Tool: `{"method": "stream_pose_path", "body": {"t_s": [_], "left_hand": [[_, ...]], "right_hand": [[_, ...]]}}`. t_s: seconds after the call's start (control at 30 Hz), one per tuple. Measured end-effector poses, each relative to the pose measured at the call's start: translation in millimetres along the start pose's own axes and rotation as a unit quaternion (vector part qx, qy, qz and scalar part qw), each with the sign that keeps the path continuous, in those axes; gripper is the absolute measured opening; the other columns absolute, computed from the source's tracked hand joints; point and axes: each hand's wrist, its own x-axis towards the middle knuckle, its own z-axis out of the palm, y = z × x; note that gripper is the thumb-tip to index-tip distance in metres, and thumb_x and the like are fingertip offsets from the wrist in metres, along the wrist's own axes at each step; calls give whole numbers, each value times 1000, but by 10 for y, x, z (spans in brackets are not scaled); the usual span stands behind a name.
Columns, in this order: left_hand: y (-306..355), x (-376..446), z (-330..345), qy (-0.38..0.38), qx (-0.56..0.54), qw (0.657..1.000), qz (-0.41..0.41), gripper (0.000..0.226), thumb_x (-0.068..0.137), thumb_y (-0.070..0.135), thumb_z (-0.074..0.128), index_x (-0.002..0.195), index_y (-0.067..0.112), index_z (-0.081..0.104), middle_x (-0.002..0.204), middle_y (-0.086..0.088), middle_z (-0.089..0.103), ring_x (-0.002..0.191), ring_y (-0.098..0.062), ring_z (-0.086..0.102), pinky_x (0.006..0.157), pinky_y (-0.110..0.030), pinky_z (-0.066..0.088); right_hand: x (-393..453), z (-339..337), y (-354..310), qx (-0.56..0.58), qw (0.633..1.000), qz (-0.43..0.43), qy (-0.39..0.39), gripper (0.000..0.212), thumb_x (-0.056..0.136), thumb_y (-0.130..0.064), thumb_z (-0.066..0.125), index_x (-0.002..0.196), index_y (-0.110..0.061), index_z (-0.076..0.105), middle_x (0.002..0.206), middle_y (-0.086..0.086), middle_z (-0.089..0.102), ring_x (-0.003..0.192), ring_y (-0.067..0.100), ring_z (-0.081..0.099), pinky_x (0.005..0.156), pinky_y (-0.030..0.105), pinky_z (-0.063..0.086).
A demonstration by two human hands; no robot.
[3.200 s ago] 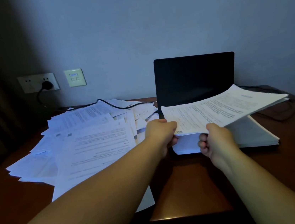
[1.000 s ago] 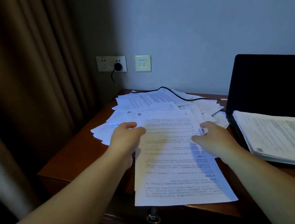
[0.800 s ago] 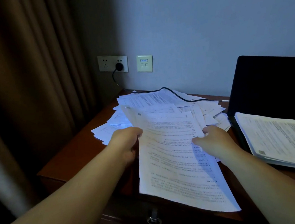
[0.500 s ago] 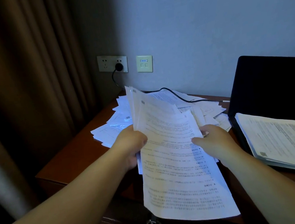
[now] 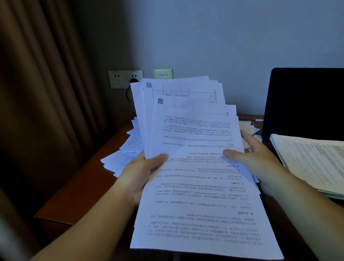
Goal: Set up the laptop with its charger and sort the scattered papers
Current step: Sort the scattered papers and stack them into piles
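1. The left hand (image 5: pixel 143 176) reaches in from the lower left with the forearm stretched forward; its thumb lies across the front of a fanned sheaf of papers (image 5: pixel 195 170) and its fingers curl behind, gripping the sheaf's left edge.
2. The right hand (image 5: pixel 250 159) comes in from the lower right, thumb pressed on the front of the sheaf near its right edge, fingers wrapped round the back, so it grips the same sheaf.
3. The sheaf is held up off the surface (image 5: pixel 76 192), tilted toward the camera, with the printed text upside down (small square codes show at the far corners of the rear sheets).
4. More scattered papers (image 5: pixel 122 156) lie on the surface behind and to the left of the sheaf.
5. The laptop (image 5: pixel 315 104) stands open at the right, its screen dark, with a neat stack of papers (image 5: pixel 331 165) resting on its lower half.
6. A wall socket (image 5: pixel 125 78) with a plug in it sits behind the sheaf; a brown curtain (image 5: pixel 29 104) hangs at the left.
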Motion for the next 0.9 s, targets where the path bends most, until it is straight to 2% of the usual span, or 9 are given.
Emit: {"method": "stream_pose_path", "body": {"t_s": [0.07, 0.1, 0.2, 0.27, 0.37, 0.57, 0.73, 0.8, 0.9], "left_hand": [[1, 24, 20, -7, -17, 1000, -2, 39, 97, 3, 58, 129, 26, 58, 117, -21, 74, 92, -39, 76, 77, -58, 62], [-2, 35, 32, -7, -19, 1000, 1, 37, 98, 4, 57, 128, 26, 59, 116, -21, 74, 91, -39, 76, 76, -58, 62], [-21, 105, 55, 14, -4, 1000, 17, 34, 101, 10, 58, 132, 26, 59, 118, -19, 74, 97, -39, 75, 80, -56, 62], [-32, 150, 73, 25, 3, 999, 25, 33, 102, 14, 58, 133, 26, 59, 117, -18, 75, 98, -38, 75, 76, -54, 63], [-47, 180, 112, 16, -4, 1000, 13, 28, 104, 20, 57, 131, 26, 58, 117, -16, 75, 98, -37, 75, 72, -55, 63], [-83, 209, 98, 2, 6, 1000, 25, 28, 107, 13, 49, 127, 29, 61, 120, -13, 75, 111, -37, 72, 93, -60, 56], [-111, 197, 50, 23, 19, 999, 32, 36, 102, 3, 55, 127, 29, 61, 116, -17, 75, 104, -39, 74, 79, -55, 62], [-145, 196, 32, 27, 28, 998, 46, 40, 100, 2, 59, 132, 26, 61, 115, -19, 75, 102, -41, 74, 80, -57, 61], [-187, 180, 1, 34, 28, 997, 59, 42, 98, 5, 64, 133, 28, 61, 116, -18, 75, 101, -42, 74, 87, -63, 58]], "right_hand": [[-25, 7, -32, 16, 1000, -13, 23, 91, 85, -20, 81, 155, -47, 29, 120, -25, 59, 112, 17, 65, 89, 42, 55], [-39, 11, -49, 29, 999, -23, 27, 92, 87, -16, 80, 156, -44, 27, 122, -25, 56, 111, 16, 65, 83, 37, 56], [-49, 0, -65, 65, 998, -17, 10, 56, 90, -5, 73, 137, -27, 53, 120, -6, 71, 94, 15, 75, 65, 29, 59], [-34, -14, -47, 47, 999, -3, 19, 34, 91, -3, 71, 121, -17, 65, 115, 4, 75, 93, 21, 76, 74, 40, 61], [-13, -43, -3, 64, 997, 7, 49, 24, 92, -1, 69, 114, -11, 70, 111, 6, 77, 100, 30, 74, 89, 50, 58], [33, -111, 31, 62, 985, -6, 160, 14, 95, -8, 69, 105, -16, 74, 104, 3, 76, 96, 28, 72, 88, 51, 58], [31, -193, 64, 75, 968, -14, 241, 21, 98, -9, 61, 89, -26, 70, 96, -4, 73, 94, 26, 69, 86, 47, 58], [30, -221, 60, 76, 965, -14, 250, 23, 97, -7, 60, 90, -26, 69, 97, -5, 72, 94, 24, 69, 89, 45, 57], [25, -241, 40, 88, 975, -12, 205, 24, 96, -3, 62, 97, -25, 71, 105, -5, 73, 97, 22, 70, 86, 39, 56]]}}
